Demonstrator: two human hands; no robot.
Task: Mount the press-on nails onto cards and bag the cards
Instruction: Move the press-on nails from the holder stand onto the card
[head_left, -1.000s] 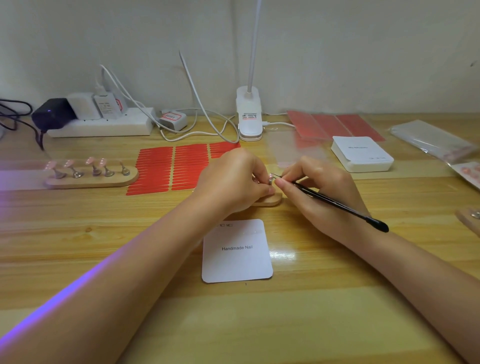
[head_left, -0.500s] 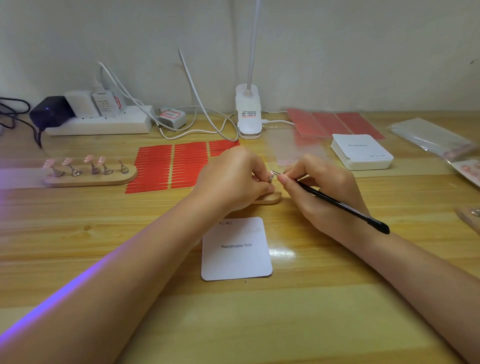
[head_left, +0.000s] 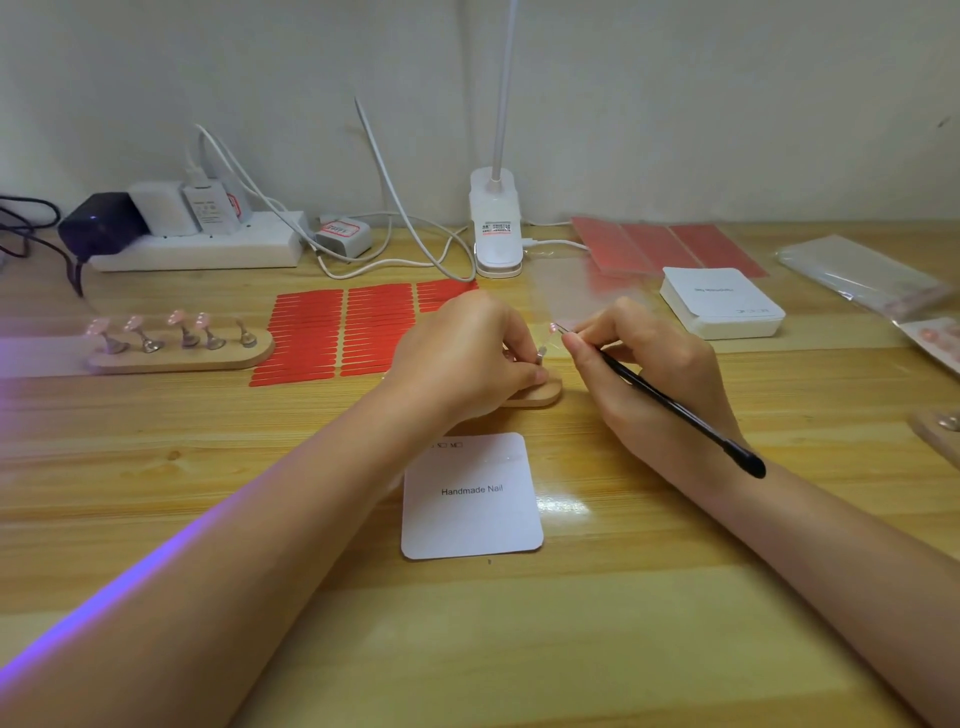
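A small metal peg (head_left: 540, 355) was pinched by the left hand (head_left: 462, 353) above a wooden stand (head_left: 540, 394); black tweezers (head_left: 675, 405), gripped in the right hand (head_left: 649, 364), held a pink nail (head_left: 554, 327).

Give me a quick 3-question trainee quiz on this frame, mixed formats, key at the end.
1. True or false: the white card printed "Handmade Nail" already carries nails.
2. Multiple choice: the right hand holds A) a black tweezer-like tool B) a red sticker sheet C) a clear bag.
3. Fill in: the wooden stand at left has ___ metal pegs.

Key
1. False: its face is bare.
2. A: the tool's tip carries a pink nail, next to the left hand, which pinches a metal peg over a second wooden stand.
3. Five; four carry pink nails.
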